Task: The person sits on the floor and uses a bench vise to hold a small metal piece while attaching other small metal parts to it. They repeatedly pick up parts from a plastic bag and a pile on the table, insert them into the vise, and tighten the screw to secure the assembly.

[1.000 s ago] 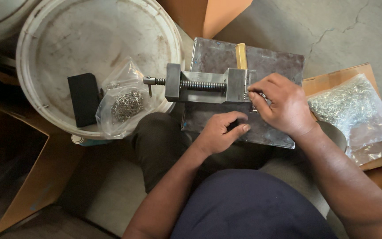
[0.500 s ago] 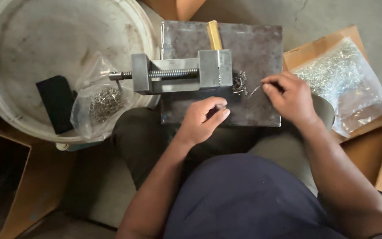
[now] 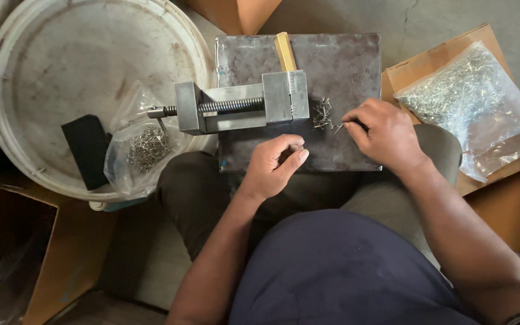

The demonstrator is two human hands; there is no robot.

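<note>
Clear plastic bag of small silvery metal pieces: right of the right fingers, on flat brown cardboard. Smaller clear plastic bag of grey metal bits: left of the left fingers, on white round bucket lid.

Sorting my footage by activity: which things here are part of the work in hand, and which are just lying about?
In use: right hand picking at small metal pieces, left hand, vise, metal plate.
Lying about: black block, white lid, large bag.

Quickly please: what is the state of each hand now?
Left hand: curled loosely, holding nothing visible.
Right hand: fingertips pinched at the small metal pieces on the steel plate.
</note>
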